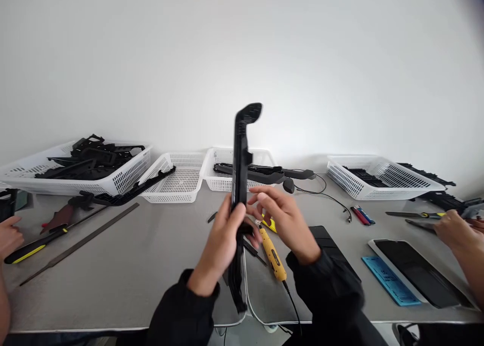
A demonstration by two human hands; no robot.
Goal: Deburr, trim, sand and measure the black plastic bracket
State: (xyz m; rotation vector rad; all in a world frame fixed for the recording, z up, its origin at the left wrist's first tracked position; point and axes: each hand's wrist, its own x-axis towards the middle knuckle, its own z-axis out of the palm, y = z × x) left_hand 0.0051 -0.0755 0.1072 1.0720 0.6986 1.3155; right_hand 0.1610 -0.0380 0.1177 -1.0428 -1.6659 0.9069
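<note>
Black part [241,154] upright in left grip [223,237]

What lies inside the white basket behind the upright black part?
In the basket lie long black plastic parts, sticking out over its right rim. The upright black part, held by the left hand, covers part of them.

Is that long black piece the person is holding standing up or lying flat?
Standing up: the left hand grips the long black piece near its middle, hooked end pointing up, well above the table.
</note>
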